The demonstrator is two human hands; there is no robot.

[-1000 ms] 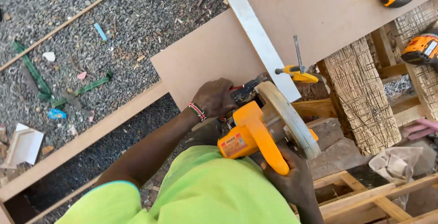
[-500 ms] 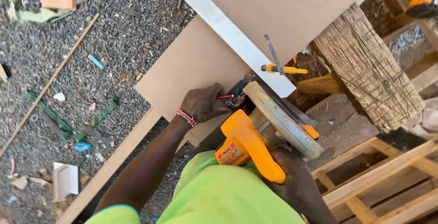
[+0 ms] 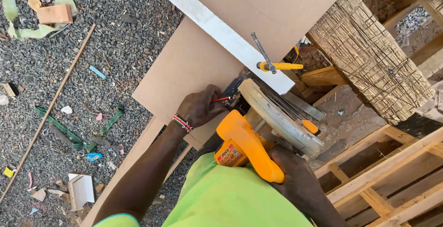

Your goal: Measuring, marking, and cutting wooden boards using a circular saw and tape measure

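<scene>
Saw (image 3: 258,130) advanced — blade pointing up-left.

Green strap (image 3: 69,132) on gravel (image 3: 115,47); wooden pallet (image 3: 392,181); woven block (image 3: 369,65).

Lime-green short-sleeved shirt, teal sleeve hem; red-white-black beaded bracelet (image 3: 182,123) on left wrist.

The right hand (image 3: 297,181) grips the yellow handle of a circular saw (image 3: 258,130), whose blade guard sits at the edge of a brown fibreboard sheet (image 3: 207,56). The left hand (image 3: 200,107) (a beaded band at its wrist) presses on the sheet beside the saw, holding a red pencil (image 3: 220,100). A white straightedge (image 3: 221,33) lies across the sheet, pinned by a yellow-handled clamp (image 3: 277,65).
</scene>
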